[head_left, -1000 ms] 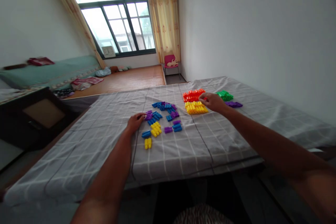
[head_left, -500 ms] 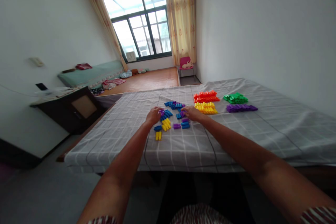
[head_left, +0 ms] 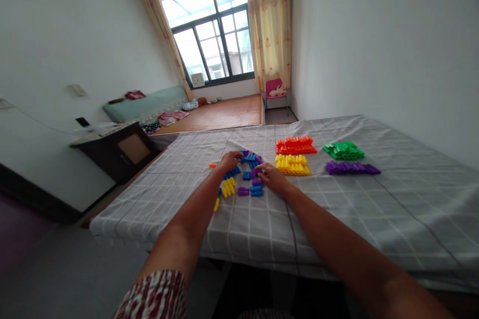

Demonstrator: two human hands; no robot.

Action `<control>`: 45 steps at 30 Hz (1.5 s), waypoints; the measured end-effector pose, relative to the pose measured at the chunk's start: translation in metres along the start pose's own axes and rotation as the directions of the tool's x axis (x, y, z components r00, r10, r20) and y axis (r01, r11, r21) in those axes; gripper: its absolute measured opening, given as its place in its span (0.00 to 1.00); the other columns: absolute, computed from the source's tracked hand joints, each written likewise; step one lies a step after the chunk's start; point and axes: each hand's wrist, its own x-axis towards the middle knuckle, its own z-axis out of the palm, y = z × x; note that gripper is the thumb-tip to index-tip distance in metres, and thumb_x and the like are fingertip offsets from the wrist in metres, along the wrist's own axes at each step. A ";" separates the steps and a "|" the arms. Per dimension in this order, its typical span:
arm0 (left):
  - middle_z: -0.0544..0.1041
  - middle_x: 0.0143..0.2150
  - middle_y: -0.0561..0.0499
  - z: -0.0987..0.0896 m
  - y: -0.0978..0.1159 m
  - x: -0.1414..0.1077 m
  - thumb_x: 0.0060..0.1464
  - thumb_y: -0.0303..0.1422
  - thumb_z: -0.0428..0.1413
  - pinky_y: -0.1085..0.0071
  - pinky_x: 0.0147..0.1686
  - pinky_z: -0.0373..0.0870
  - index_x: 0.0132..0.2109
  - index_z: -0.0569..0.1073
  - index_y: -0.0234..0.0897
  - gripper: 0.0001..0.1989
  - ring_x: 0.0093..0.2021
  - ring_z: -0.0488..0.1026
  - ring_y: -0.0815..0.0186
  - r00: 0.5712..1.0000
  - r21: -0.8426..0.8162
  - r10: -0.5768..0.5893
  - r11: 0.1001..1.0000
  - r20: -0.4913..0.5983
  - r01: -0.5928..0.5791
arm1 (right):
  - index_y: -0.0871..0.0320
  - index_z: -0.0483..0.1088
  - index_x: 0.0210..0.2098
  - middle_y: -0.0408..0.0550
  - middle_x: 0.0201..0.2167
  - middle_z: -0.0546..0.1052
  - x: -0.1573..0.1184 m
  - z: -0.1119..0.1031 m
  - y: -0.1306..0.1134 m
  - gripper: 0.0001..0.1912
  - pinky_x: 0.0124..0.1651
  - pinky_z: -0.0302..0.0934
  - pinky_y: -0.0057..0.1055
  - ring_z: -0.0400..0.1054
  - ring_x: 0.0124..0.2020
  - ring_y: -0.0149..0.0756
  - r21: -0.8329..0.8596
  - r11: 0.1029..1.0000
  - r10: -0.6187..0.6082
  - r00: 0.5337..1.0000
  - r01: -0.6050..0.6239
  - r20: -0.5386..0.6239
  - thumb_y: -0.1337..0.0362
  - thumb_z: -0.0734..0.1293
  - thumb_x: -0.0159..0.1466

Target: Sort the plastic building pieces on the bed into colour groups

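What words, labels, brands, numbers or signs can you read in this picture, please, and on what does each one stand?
No text can be read with certainty.
Pale square clock on the windowsill: dark marks on its face, too small and blurred to read.
Blue pieces, purple pieces and yellow stack: no lettering can be made out at this size.
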 end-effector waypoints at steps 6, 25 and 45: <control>0.80 0.33 0.49 -0.014 -0.009 -0.036 0.54 0.40 0.54 0.72 0.33 0.71 0.47 0.78 0.33 0.19 0.34 0.74 0.65 0.990 -0.268 -0.137 0.956 -0.031 0.124 | 0.58 0.74 0.45 0.53 0.43 0.74 0.000 0.000 0.001 0.13 0.46 0.66 0.37 0.70 0.36 0.35 0.032 0.999 0.019 1.000 -0.019 -0.007 0.68 0.62 0.63; 0.81 0.40 0.49 -0.053 -0.039 -0.079 0.56 0.32 0.52 0.72 0.40 0.72 0.46 0.78 0.36 0.15 0.39 0.76 0.66 0.999 -0.203 0.008 0.979 -0.031 -0.014 | 0.57 0.64 0.58 0.47 0.34 0.74 -0.013 -0.006 -0.018 0.26 0.42 0.67 0.37 0.70 0.33 0.37 -0.092 0.992 0.092 0.994 -0.087 0.059 0.54 0.64 0.63; 0.79 0.47 0.44 -0.020 -0.033 -0.014 0.48 0.26 0.55 0.62 0.56 0.66 0.48 0.78 0.40 0.19 0.50 0.73 0.57 0.798 -0.032 0.517 0.845 0.310 -0.535 | 0.57 0.64 0.59 0.53 0.53 0.71 -0.014 0.000 -0.038 0.25 0.61 0.57 0.46 0.64 0.56 0.42 -0.302 0.953 0.004 0.999 0.009 0.044 0.67 0.60 0.62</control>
